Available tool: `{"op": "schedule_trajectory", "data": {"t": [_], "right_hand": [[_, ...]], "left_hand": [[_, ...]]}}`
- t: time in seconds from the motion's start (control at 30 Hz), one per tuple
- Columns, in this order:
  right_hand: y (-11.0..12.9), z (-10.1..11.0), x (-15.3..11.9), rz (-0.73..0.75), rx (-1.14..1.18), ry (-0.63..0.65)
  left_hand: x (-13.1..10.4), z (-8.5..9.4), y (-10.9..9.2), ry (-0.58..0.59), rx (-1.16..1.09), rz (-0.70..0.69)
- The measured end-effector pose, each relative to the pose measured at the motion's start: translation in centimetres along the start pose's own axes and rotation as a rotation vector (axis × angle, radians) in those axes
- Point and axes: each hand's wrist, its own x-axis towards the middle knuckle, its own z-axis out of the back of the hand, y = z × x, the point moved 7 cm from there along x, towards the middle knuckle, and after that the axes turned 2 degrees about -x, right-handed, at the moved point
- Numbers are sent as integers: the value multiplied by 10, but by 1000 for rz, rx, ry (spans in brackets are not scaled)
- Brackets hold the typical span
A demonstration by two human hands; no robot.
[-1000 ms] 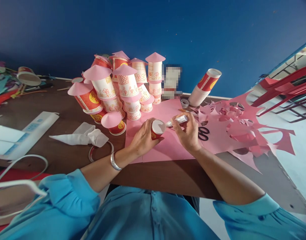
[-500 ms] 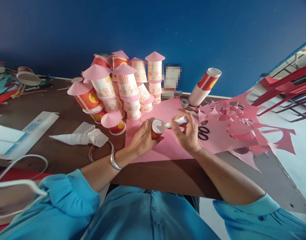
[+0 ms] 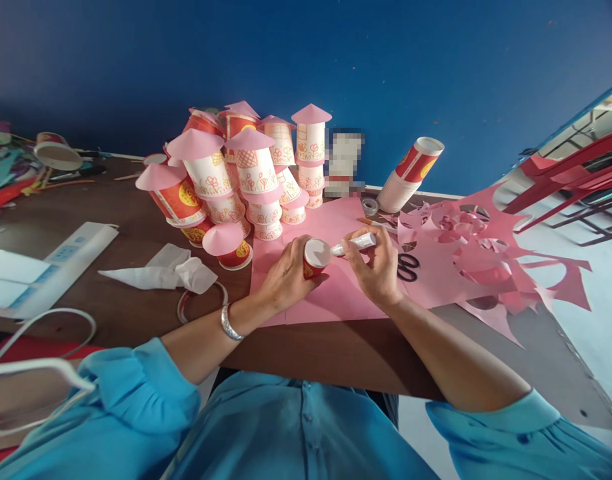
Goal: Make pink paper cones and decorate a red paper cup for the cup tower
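My left hand (image 3: 289, 275) is wrapped round a red paper cup (image 3: 313, 269), whose pale round end faces up. In my right hand (image 3: 379, 267) is a white tube (image 3: 355, 244), pinched between thumb and fingers, its tip at the right rim of the cup. Both hands are over pink paper sheets (image 3: 336, 303) near the table's front edge. Behind and to the left of them stand several stacked cups with pink cone tops (image 3: 251, 160). A single red cup with a pink cone (image 3: 223, 240) is just left of my left hand.
Black-handled scissors (image 3: 409, 267) and cut pink scraps (image 3: 486, 260) lie to the right. Behind them leans a stack of cups (image 3: 410, 175) beside a tape roll (image 3: 369, 206). Crumpled white wrapping (image 3: 161, 273) and a white power strip (image 3: 61, 267) lie left.
My right hand and the white tube have shifted very slightly to the right. The cup and my left hand look nearly unmoved.
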Motion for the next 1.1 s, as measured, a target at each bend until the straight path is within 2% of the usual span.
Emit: {"op": "schedule_trajectory", "data": {"t": [0.4,0.6,0.93,1.1], "right_hand": [[-4,1,1,-6,4,-20],[-1,0,0,13,-25,14],[-10,0,3,-4,38,-16],[-5,1,1,21,30,-10]], "left_hand": [[0,0,-1,4,15,5],[-2,2,-12,-9,-12,-106],[-5,0,-13,-9,-10,-203],[-3,-1,-11,0,-35,-147]]}}
